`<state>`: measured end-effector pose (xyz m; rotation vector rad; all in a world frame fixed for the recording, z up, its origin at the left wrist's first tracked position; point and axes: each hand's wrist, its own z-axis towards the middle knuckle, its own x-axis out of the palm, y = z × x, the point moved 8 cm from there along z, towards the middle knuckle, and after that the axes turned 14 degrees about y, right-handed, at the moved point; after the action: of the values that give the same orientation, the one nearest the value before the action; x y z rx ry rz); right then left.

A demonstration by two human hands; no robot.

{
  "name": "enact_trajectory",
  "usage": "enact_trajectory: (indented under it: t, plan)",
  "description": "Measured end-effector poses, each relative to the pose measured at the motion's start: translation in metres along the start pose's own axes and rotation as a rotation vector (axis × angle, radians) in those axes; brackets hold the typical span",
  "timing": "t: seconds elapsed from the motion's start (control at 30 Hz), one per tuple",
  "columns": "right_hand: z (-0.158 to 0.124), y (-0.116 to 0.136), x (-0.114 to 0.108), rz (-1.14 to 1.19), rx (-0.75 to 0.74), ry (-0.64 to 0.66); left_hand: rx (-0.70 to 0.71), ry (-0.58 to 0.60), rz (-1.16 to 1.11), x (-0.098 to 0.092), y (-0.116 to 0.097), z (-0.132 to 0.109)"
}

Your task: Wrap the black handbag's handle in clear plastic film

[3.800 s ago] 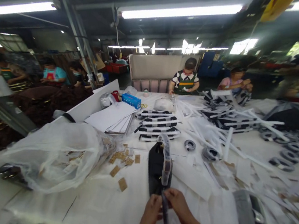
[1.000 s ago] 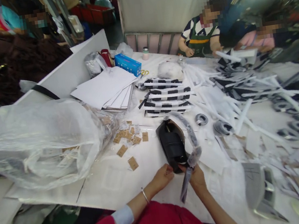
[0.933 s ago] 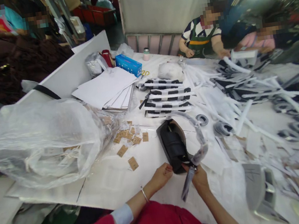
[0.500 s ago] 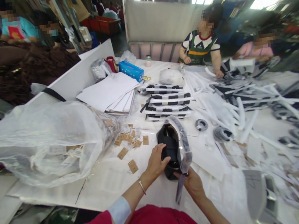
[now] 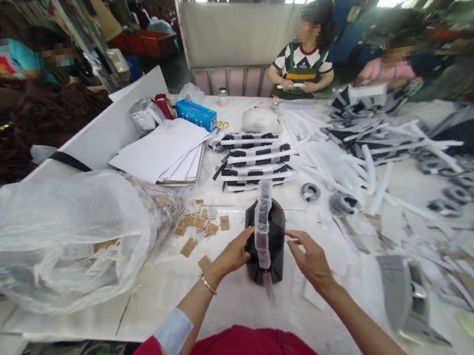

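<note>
A black bag [image 5: 276,228] stands on the white table in front of me, its plastic-wrapped strap [image 5: 262,221] lying lengthwise over the middle. My left hand [image 5: 235,252] is at the bag's left side, its fingertips partly hidden against it, so its hold is unclear. At the right side my right hand [image 5: 312,258] has its fingers apart, with the fingertips near or touching the edge and nothing held. Small brown tags [image 5: 188,246] are scattered to the left of the bag. Beyond it lies a stack of wrapped black straps [image 5: 256,156].
A large clear plastic bag [image 5: 62,225] fills the left side. White sheets [image 5: 158,150] and a blue box [image 5: 196,114] are behind it. Rolled grey straps [image 5: 343,202], white strips and a grey tape dispenser [image 5: 406,295] are at the right. Across the table a person [image 5: 303,68] holds a white strip.
The wrapped strap has moved from the bag's right side to over its middle. My right hand has come away from the lower end and opened at the right side. The view has shifted slightly.
</note>
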<state>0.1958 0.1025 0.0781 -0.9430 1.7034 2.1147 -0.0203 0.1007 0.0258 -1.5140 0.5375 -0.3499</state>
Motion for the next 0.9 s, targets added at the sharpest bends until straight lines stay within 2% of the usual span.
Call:
enact_trajectory:
  t: [0.07, 0.13, 0.2, 0.27, 0.33, 0.5, 0.67, 0.77, 0.83, 0.9]
  plan:
    - [0.010, 0.010, -0.006, -0.058, -0.060, -0.059, -0.029, -0.006, -0.165, 0.002, 0.008, -0.004]
    - [0.016, 0.011, -0.001, -0.120, -0.090, -0.045, -0.076, -0.100, -0.355, 0.000, 0.023, -0.010]
    - [0.018, 0.005, 0.012, -0.187, -0.099, 0.047, -0.166, -0.251, -0.557, -0.004, 0.046, -0.017]
    - [0.013, -0.005, 0.029, -0.250, -0.098, 0.193, -0.286, -0.382, -0.698, -0.005, 0.070, -0.024]
    - [0.002, -0.015, 0.043, -0.309, -0.093, 0.337, -0.374, -0.436, -0.751, -0.006, 0.088, -0.026]
    - [-0.036, -0.023, 0.056, -0.470, -0.083, 0.584, -0.425, -0.395, -0.763, -0.009, 0.103, -0.020]
    - [-0.065, -0.010, 0.054, -0.533, -0.104, 0.768, -0.519, -0.255, -0.772, 0.005, 0.106, -0.014]
    - [-0.065, 0.004, 0.049, -0.463, -0.089, 0.752, -0.505, -0.217, -0.727, 0.012, 0.101, -0.003]
    - [-0.056, 0.018, 0.045, -0.431, -0.114, 0.658, -0.445, -0.242, -0.676, 0.009, 0.095, 0.008]
    - [-0.042, 0.034, 0.042, -0.428, -0.167, 0.533, -0.374, -0.308, -0.610, -0.004, 0.088, 0.018]
